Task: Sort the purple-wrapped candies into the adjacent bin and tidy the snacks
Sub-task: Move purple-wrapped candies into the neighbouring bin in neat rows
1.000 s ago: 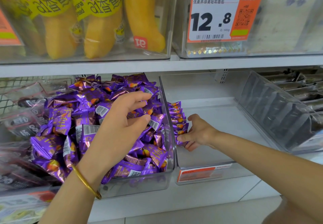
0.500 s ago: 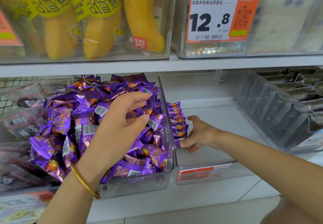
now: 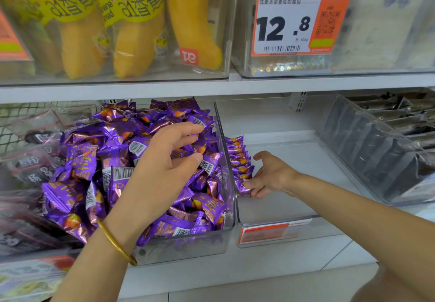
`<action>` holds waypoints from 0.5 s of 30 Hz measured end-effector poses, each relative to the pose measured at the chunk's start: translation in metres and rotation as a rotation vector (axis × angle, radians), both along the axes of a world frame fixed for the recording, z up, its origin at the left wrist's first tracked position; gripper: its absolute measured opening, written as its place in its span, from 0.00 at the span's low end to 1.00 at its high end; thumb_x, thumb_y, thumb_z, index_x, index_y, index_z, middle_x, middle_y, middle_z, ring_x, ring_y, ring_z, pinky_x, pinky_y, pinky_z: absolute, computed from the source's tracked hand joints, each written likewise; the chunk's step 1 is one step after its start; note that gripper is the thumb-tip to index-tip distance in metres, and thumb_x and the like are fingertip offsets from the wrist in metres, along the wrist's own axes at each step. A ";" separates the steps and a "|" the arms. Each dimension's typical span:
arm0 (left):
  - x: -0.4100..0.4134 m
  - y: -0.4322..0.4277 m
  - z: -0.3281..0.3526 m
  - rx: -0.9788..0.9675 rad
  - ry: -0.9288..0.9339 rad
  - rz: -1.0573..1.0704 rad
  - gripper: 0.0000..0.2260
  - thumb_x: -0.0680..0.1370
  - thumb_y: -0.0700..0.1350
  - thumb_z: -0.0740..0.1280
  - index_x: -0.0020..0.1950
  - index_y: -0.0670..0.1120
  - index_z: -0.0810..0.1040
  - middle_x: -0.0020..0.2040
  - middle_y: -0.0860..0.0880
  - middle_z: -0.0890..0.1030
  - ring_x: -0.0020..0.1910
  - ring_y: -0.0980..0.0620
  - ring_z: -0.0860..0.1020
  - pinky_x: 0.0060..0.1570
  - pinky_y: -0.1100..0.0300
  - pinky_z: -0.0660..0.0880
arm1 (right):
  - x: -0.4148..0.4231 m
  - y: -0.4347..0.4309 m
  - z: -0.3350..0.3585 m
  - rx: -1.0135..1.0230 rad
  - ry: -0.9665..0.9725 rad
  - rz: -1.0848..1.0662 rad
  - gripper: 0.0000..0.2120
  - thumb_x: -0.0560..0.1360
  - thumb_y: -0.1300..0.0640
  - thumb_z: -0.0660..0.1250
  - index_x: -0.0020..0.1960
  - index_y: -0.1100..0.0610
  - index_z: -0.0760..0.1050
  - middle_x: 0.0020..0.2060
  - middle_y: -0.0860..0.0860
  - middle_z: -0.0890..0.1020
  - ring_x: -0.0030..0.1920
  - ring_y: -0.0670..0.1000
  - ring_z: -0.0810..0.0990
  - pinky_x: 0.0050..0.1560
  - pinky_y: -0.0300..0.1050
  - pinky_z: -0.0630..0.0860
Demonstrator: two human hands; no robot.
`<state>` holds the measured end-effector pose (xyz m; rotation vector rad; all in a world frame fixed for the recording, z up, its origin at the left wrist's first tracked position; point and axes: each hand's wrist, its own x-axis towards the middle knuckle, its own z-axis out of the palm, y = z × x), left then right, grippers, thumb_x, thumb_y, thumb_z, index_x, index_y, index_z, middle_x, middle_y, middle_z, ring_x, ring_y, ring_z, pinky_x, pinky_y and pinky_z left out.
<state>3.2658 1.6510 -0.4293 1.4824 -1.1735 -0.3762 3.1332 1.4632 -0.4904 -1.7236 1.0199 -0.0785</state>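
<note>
Clear plastic bin heaped with purple foil-wrapped candies; adjacent clear bin holds one row along its left wall. Likely light, slippery: I'd pinch crimped ends. My left hand: grip half-open on heap. Right hand: wide, fingertips touching row.

At 8 o'clock a clear bin holds a heap of purple candies. The left hand lies on it, fingers curved among the wrappers — no grip can be made out. At 3 o'clock of the heap, in the adjacent bin, the right hand touches the near end of a candy row with its fingertips — thumb lifted clear.
</note>
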 end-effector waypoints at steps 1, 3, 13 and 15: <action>0.000 0.000 0.000 0.000 0.000 0.001 0.19 0.76 0.32 0.65 0.61 0.51 0.74 0.64 0.53 0.73 0.60 0.66 0.73 0.46 0.75 0.72 | 0.000 -0.001 0.001 -0.012 0.008 0.006 0.39 0.70 0.66 0.72 0.72 0.58 0.52 0.39 0.57 0.77 0.32 0.53 0.80 0.47 0.53 0.80; 0.000 0.001 0.000 0.000 0.000 0.000 0.19 0.76 0.32 0.65 0.61 0.51 0.74 0.64 0.53 0.73 0.60 0.66 0.73 0.45 0.75 0.72 | 0.000 -0.002 0.002 -0.034 0.019 0.016 0.39 0.70 0.66 0.73 0.72 0.59 0.52 0.38 0.57 0.77 0.32 0.52 0.80 0.47 0.52 0.80; 0.001 0.002 0.000 0.007 -0.022 0.011 0.18 0.76 0.33 0.65 0.61 0.52 0.74 0.63 0.55 0.73 0.59 0.68 0.73 0.45 0.75 0.71 | -0.004 0.001 0.002 -0.150 0.055 0.065 0.40 0.69 0.62 0.74 0.72 0.59 0.54 0.35 0.54 0.79 0.26 0.45 0.77 0.35 0.41 0.78; 0.001 0.002 0.000 0.008 -0.020 0.008 0.18 0.76 0.33 0.65 0.61 0.52 0.74 0.64 0.55 0.73 0.59 0.68 0.73 0.45 0.75 0.71 | -0.005 0.002 0.003 -0.152 0.059 0.072 0.39 0.69 0.61 0.74 0.72 0.58 0.54 0.36 0.53 0.78 0.27 0.45 0.78 0.38 0.42 0.78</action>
